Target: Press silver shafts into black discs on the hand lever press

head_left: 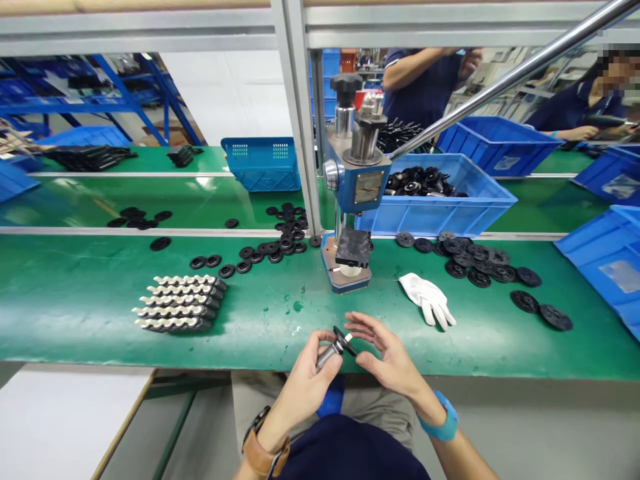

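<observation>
My left hand (311,373) is closed around a grey cylindrical part (329,355) just above the bench's front edge. A black disc (343,340) sits across the far end of that part, with a small white tip sticking out beyond it. My right hand (387,357) is close beside the disc, fingers apart and curved around its right side. Whether the right thumb touches the disc's rim, I cannot tell. Beyond both hands stands a blue hand press (361,180) with a long metal lever. A black block (353,248) rests on the press's base.
White-topped black parts (175,303) stand in rows at left. Black rings (273,248) lie behind them, and black discs (480,260) at right. A white glove (427,300) lies right of the press. Blue bins (435,213) line the back; two people are beyond.
</observation>
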### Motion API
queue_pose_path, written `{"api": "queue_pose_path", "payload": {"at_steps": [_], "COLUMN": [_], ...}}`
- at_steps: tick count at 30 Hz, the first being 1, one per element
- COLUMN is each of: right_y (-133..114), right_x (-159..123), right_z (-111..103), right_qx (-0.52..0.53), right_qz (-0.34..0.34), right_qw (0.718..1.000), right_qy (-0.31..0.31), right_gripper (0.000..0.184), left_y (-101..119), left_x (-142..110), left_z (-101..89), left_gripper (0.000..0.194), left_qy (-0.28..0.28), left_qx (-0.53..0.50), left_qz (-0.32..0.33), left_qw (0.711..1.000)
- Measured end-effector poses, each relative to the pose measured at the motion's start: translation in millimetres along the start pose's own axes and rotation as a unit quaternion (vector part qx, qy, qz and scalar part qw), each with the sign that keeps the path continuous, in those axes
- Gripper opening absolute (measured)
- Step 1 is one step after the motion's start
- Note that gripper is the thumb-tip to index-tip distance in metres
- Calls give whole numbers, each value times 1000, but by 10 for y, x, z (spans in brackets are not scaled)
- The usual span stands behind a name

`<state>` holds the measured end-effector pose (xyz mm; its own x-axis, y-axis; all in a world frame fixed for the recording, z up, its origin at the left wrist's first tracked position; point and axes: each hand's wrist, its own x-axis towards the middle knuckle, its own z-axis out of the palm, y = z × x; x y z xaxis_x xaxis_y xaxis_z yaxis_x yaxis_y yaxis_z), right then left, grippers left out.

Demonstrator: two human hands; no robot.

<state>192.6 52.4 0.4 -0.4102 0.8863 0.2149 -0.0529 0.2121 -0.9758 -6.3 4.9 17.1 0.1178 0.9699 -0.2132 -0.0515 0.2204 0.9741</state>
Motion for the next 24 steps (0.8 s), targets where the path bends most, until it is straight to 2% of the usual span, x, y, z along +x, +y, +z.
{"api": "queue_pose_path", "payload": {"at_steps": [2,4,6,8,11,14,17,21,24], "right_y": [-37,-66,-98,-137,-191,-214,-204,-186,-192], "right_x": [32,45,44,40,40,38,23,16,65], "right_z": [-76,-128,-160,-177,-174,-139,-104,-109,-110], "right_qx": [2,-17,-44,-80,-123,-116,-119,-145,-183], "right_qz": [30,48,51,36,9,-12,-29,-46,-84], "right_qw": [997,992,988,985,979,979,978,970,958], "right_qy": [-66,-119,-138,-148,-165,-166,-169,-191,-205], "right_gripper": [71,63,62,69,73,71,70,73,76], "left_y": [47,93,130,153,159,138,109,85,68], "left_x": [-20,-49,-88,-130,-177,-192,-199,-196,-132], "left_z": [-44,-80,-114,-148,-190,-210,-212,-216,-257], "left_gripper": [37,26,18,13,10,8,11,15,12], "left_qy": [-15,-30,-32,-32,-50,-66,-72,-64,-53], "left_qx": [70,153,245,322,389,420,425,409,392], "left_qz": [20,37,47,54,90,146,176,174,156], "left_qw": [997,987,968,945,916,894,885,893,905]}}
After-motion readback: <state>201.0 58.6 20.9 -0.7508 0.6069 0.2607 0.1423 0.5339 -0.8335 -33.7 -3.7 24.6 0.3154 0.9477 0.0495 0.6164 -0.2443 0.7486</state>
